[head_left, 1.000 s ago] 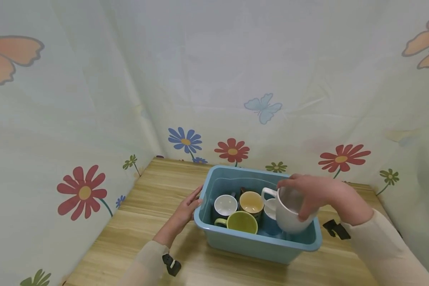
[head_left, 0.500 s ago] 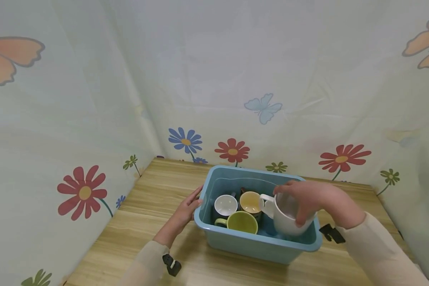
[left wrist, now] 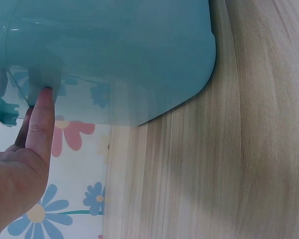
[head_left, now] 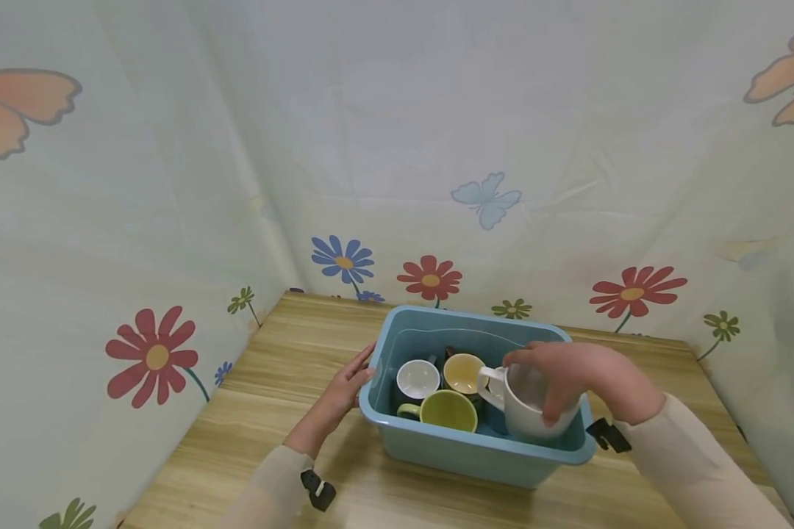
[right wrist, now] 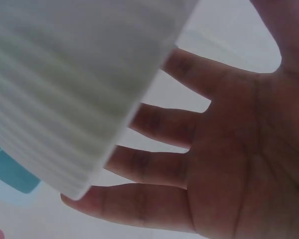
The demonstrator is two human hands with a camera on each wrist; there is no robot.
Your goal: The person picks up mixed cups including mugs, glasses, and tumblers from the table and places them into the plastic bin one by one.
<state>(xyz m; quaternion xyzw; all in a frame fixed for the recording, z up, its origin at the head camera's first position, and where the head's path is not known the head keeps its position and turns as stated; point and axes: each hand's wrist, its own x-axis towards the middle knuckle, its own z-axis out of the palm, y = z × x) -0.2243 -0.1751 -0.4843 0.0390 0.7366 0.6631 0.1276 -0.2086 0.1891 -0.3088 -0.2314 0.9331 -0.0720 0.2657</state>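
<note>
A light-blue plastic bin (head_left: 459,457) stands on the table. My left hand (head_left: 341,391) lies against its left end, the fingers nearly straight below the rim, as the left wrist view shows with one fingertip on the wall (left wrist: 114,55). At the bin's right end my right hand (head_left: 572,375) holds a large white mug (head_left: 536,419) from above, by its rim and sides, handle pointing left. The mug is partly down inside the bin. Its ribbed outside (right wrist: 65,99) fills much of the right wrist view. Part of another cup is hidden behind it.
Inside the bin, left of the white mug, stand a green mug (head_left: 448,413), a dark mug with white inside (head_left: 418,380) and a mug with yellowish inside (head_left: 464,373). A wood-grain table (head_left: 291,345) lies beneath, with a flower-printed curtain (head_left: 397,147) behind.
The right hand has lowered the white mug further into the bin and moved it slightly left. The left hand and the bin have stayed in place.
</note>
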